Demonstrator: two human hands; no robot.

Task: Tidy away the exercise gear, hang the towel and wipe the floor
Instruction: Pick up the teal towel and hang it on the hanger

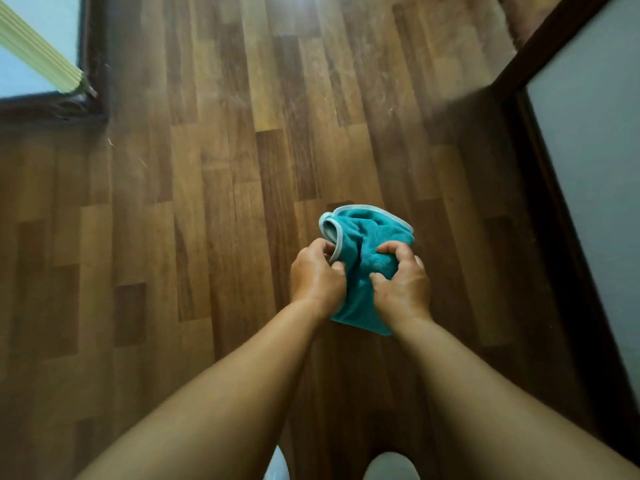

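While the left hand (317, 275) and right hand (403, 280) both grip the bunched teal cloth (367, 237) above the wooden floor (207, 202), apparently not yet touching it, it would wipe better spread flat and pressed down evenly.

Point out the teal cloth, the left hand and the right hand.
teal cloth (372, 233), head view: upper bunched part beyond the fingers.
left hand (317, 275), head view: back of the hand.
right hand (403, 282), head view: back of the hand.
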